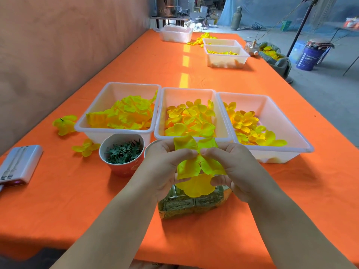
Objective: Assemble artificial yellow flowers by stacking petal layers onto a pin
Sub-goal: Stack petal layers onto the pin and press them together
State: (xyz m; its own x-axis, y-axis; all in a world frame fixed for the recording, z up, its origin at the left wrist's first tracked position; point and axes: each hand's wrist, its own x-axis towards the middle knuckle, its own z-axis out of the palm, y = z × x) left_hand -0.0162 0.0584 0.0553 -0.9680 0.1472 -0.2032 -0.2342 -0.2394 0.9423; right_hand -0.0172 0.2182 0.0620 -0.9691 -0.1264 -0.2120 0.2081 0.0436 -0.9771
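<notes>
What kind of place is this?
Probably a small workshop or factory: a long orange table with white bins of loose yellow petals, a gas cylinder and blue drum on concrete floor behind.

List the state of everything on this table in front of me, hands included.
Left hand, pinching the held petals.
Right hand, pinching them too.
Held petals, lifted over the clear box.
Left bin, part full.
Middle bin, part full.
Right bin, part full.
Cup, upright, holding green pieces.
</notes>
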